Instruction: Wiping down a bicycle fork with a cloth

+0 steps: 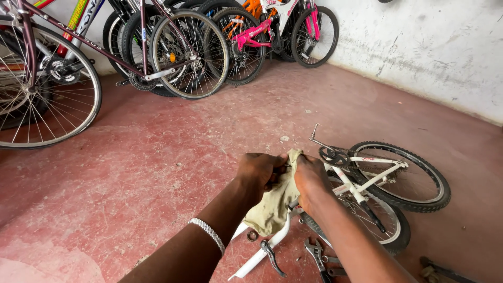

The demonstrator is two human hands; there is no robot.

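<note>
Both hands clench a yellowish rag (pixel 272 202) above the red floor (pixel 157 167): left hand (pixel 259 173) and right hand (pixel 312 183) pinch its top edge with their fingers. The rag hangs down over the white handlebar (pixel 262 251) of the small bicycle (pixel 377 183) lying below.

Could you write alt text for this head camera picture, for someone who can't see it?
Seen from above, a person's left hand and right hand grip a pale yellowish cloth over a small white bicycle lying on a red floor. Pliers lie beside it; more bicycles lean against the wall.
</note>
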